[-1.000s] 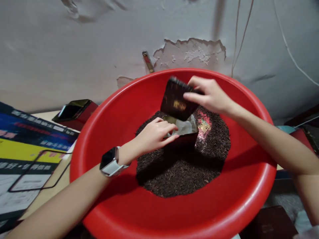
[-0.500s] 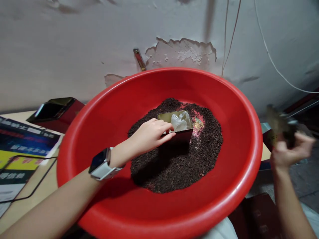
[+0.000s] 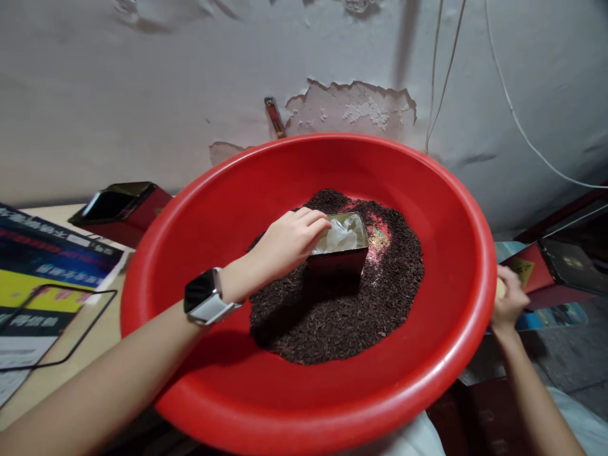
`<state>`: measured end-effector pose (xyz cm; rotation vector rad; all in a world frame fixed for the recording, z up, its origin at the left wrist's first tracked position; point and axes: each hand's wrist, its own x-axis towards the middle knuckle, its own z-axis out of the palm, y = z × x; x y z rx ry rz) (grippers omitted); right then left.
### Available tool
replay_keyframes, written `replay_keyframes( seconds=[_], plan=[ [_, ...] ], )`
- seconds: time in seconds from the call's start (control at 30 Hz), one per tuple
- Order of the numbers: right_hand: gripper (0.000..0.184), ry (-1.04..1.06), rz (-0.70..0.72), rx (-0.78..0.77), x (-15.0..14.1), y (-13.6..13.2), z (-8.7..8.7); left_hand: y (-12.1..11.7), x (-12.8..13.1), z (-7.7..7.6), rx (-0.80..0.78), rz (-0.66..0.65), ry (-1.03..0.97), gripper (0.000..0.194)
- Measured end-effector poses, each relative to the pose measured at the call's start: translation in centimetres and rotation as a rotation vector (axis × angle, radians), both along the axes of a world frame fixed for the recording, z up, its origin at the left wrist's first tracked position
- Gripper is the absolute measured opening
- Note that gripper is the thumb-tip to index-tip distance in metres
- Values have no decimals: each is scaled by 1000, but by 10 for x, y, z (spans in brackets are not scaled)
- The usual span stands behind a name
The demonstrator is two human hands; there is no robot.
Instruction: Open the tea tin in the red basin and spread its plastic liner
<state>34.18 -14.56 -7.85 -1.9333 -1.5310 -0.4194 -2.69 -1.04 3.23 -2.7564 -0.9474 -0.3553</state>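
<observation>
A large red basin (image 3: 228, 190) holds a heap of dark loose tea leaves (image 3: 332, 316). A small open tin (image 3: 339, 259) stands in the heap with a crumpled white bag (image 3: 339, 235) inside it. My left hand (image 3: 287, 240), with a smartwatch (image 3: 205, 297) on the wrist, grips the tin's near left rim. My right hand (image 3: 509, 303) is outside the basin, low at its right edge and partly hidden by the rim. Its fingers curl beside a red box (image 3: 536, 278). A dark lid (image 3: 572, 263) lies just beyond that hand.
A red box with a dark glossy top (image 3: 121, 209) stands left of the basin. Printed sheets and a black wire frame (image 3: 52, 297) lie on the table at the far left. A peeling wall (image 3: 356, 107) with hanging cables (image 3: 503, 88) is right behind the basin.
My right hand lifted the dark lid off the tin, carried it out of the basin to the right and now rests low by the red box. My left hand stayed on the tin.
</observation>
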Motion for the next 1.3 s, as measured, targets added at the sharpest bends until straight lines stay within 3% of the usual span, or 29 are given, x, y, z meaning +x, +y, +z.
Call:
replay_keyframes(
  seconds=[0.07,0.1,0.17,0.23,0.33,0.47,0.57,0.67,0.77,0.9,1.03,1.2,1.3],
  plan=[
    [28,136,-15,450,-8,13,33,4,5,2,47,-12,52,24],
    [24,120,88,521,-15,20,54,6,8,2,65,-19,82,23],
    [15,-12,389,302,-32,37,97,12,17,-2,93,-44,143,22],
    [17,-19,590,70,-55,56,135,19,25,-8,117,-62,199,21],
    [22,-188,981,-345,-98,94,159,25,31,-14,143,-63,241,18],
    [25,-490,1202,-510,-150,146,137,26,23,-1,120,-30,223,15],
    [25,-684,1073,-537,-172,166,113,24,3,20,29,3,199,20],
    [20,-779,911,-473,-176,167,104,25,-18,37,-126,31,212,21],
    [20,-805,890,-371,-173,157,105,25,-27,39,-252,99,241,28],
    [34,-849,860,-249,-171,147,109,17,-16,28,-138,327,276,52],
    [53,-751,763,-204,-168,151,109,11,-5,25,-42,408,289,38],
    [46,-374,727,-430,-157,164,108,16,-9,32,-285,357,29,18],
    [42,-217,781,-402,-153,168,115,15,-13,38,-329,316,-125,19]
  ],
)
